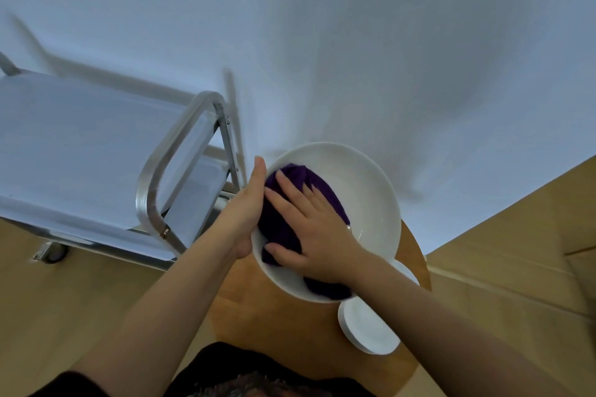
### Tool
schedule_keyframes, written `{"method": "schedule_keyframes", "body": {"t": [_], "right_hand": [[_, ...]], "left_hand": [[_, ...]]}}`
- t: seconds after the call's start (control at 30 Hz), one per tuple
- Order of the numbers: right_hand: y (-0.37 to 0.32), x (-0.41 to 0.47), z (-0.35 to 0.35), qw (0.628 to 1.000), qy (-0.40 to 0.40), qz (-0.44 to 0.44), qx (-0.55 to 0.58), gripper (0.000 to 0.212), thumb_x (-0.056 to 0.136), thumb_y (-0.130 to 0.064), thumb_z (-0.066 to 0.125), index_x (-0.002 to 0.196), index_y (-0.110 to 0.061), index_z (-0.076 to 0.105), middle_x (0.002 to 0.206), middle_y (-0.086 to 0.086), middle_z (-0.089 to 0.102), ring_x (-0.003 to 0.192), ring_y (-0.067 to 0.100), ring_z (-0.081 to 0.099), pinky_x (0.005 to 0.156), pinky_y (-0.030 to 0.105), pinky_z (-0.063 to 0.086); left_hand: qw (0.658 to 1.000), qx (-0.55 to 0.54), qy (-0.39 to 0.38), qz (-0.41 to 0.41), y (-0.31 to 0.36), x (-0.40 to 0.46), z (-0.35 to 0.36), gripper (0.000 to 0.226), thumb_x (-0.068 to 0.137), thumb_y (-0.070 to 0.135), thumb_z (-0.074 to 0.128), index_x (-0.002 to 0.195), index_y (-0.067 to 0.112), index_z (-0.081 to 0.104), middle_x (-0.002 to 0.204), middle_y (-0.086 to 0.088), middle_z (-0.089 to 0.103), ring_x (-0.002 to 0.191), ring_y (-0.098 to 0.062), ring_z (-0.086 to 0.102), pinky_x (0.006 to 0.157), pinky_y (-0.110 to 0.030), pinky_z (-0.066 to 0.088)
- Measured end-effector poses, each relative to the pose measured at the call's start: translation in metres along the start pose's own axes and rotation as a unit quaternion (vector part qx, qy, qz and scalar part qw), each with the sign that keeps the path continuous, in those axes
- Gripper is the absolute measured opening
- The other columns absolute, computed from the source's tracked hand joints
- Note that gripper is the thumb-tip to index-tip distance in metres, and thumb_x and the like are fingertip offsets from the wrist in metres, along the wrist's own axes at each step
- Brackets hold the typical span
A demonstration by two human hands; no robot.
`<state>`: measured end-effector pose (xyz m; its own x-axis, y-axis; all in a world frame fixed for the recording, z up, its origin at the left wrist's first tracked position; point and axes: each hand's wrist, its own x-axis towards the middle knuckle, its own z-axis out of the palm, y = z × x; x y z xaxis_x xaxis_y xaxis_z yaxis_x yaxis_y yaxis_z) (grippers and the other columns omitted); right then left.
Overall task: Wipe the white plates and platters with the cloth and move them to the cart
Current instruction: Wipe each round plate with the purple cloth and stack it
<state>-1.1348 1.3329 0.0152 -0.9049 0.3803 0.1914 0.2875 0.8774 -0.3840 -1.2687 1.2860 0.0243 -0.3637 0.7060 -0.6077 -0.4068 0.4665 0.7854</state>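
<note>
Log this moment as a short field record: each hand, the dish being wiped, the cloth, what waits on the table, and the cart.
left hand: steadies the left rim of the plate, fingers straight
right hand: presses the cloth flat into the plate
plate: white, round, held tilted above the table
cloth: dark purple, bunched inside the plate
table: round, wooden
stack of plates: white, on the table near the right forearm
cart: metal, to the left, top shelf holds no dishes
</note>
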Motion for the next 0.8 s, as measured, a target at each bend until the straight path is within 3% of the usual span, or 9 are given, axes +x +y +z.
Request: {"method": "schedule_keyframes", "body": {"t": [0.1, 0.23, 0.33, 0.47, 0.57, 0.6, 0.7, 0.73, 0.8], "right_hand": [[0.006, 0.011, -0.011, 0.995, 0.028, -0.045, -0.079, 0.073, 0.082, -0.044, 0.064, 0.143, -0.016, 0.036, 0.153, 0.01, 0.025, 0.138, 0.03, 0.031, 0.116, 0.04, 0.01], [0.016, 0.024, -0.024, 0.99, 0.086, -0.052, -0.103, 0.072, 0.08, -0.045, 0.06, 0.141, -0.014, 0.04, 0.151, 0.013, 0.03, 0.135, 0.033, 0.036, 0.115, 0.043, 0.016], [0.031, 0.027, -0.037, 0.981, 0.151, 0.004, -0.124, 0.069, 0.081, -0.045, 0.052, 0.14, -0.011, 0.042, 0.15, 0.015, 0.031, 0.134, 0.036, 0.037, 0.113, 0.046, 0.02], [0.043, 0.011, -0.038, 0.952, 0.215, 0.083, -0.201, 0.065, 0.082, -0.04, 0.049, 0.138, -0.007, 0.044, 0.146, 0.02, 0.037, 0.131, 0.039, 0.04, 0.109, 0.047, 0.024], [0.026, -0.001, -0.019, 0.946, 0.219, 0.194, -0.141, 0.068, 0.082, -0.041, 0.042, 0.142, -0.007, 0.038, 0.148, 0.021, 0.032, 0.133, 0.041, 0.035, 0.11, 0.049, 0.023], [0.016, -0.003, -0.011, 0.944, 0.21, 0.233, -0.105, 0.07, 0.084, -0.043, 0.039, 0.144, -0.01, 0.033, 0.151, 0.018, 0.029, 0.136, 0.039, 0.031, 0.112, 0.05, 0.019], [-0.016, -0.001, 0.011, 0.937, 0.194, 0.289, 0.026, 0.074, 0.086, -0.049, 0.04, 0.15, -0.023, 0.015, 0.157, 0.008, 0.016, 0.142, 0.031, 0.018, 0.115, 0.05, 0.016], [-0.027, -0.001, 0.016, 0.938, 0.198, 0.279, 0.06, 0.075, 0.085, -0.049, 0.043, 0.149, -0.026, 0.012, 0.157, 0.007, 0.014, 0.142, 0.03, 0.018, 0.114, 0.051, 0.02], [-0.041, -0.001, 0.019, 0.947, 0.203, 0.227, 0.101, 0.075, 0.083, -0.045, 0.048, 0.147, -0.029, 0.013, 0.156, 0.004, 0.016, 0.141, 0.029, 0.023, 0.112, 0.05, 0.027]], "left_hand": [[0.999, -0.012, -0.034, 0.021, 0.007, -0.005, -0.004, 0.083, 0.064, 0.086, 0.036, 0.118, 0.029, 0.063, 0.114, -0.007, 0.067, 0.104, -0.025, 0.063, 0.084, -0.041, 0.055], [0.996, -0.003, -0.043, 0.078, 0.014, -0.012, -0.006, 0.087, 0.054, 0.085, 0.044, 0.12, 0.03, 0.062, 0.117, -0.005, 0.067, 0.107, -0.024, 0.063, 0.092, -0.045, 0.052], [0.991, -0.035, 0.004, 0.127, 0.015, -0.015, -0.01, 0.077, 0.061, 0.08, 0.046, 0.107, 0.023, 0.067, 0.099, -0.003, 0.074, 0.091, -0.021, 0.07, 0.077, -0.038, 0.056], [0.973, -0.053, 0.102, 0.199, 0.018, -0.017, -0.014, 0.056, 0.063, 0.082, 0.038, 0.07, 0.031, 0.059, 0.063, 0.007, 0.066, 0.06, -0.009, 0.065, 0.052, -0.025, 0.052], [0.967, -0.079, 0.127, 0.205, 0.016, -0.016, -0.007, 0.046, 0.08, 0.074, 0.038, 0.07, 0.032, 0.053, 0.05, 0.016, 0.062, 0.047, 0.001, 0.061, 0.043, -0.018, 0.051], [0.967, -0.095, 0.129, 0.198, 0.015, -0.016, -0.003, 0.044, 0.082, 0.073, 0.038, 0.075, 0.033, 0.053, 0.055, 0.017, 0.066, 0.053, 0.0, 0.064, 0.046, -0.02, 0.053], [0.97, -0.124, 0.129, 0.162, 0.015, -0.017, 0.011, 0.056, 0.08, 0.075, 0.037, 0.1, 0.027, 0.06, 0.097, 0.001, 0.069, 0.093, -0.02, 0.066, 0.082, -0.041, 0.055], [0.969, -0.139, 0.132, 0.158, 0.014, -0.017, 0.015, 0.055, 0.082, 0.073, 0.037, 0.1, 0.026, 0.06, 0.101, -0.001, 0.067, 0.095, -0.021, 0.064, 0.083, -0.041, 0.055], [0.964, -0.17, 0.133, 0.155, 0.013, -0.015, 0.017, 0.047, 0.084, 0.071, 0.037, 0.089, 0.03, 0.059, 0.095, 0.0, 0.069, 0.088, -0.019, 0.067, 0.067, -0.033, 0.057]]}}
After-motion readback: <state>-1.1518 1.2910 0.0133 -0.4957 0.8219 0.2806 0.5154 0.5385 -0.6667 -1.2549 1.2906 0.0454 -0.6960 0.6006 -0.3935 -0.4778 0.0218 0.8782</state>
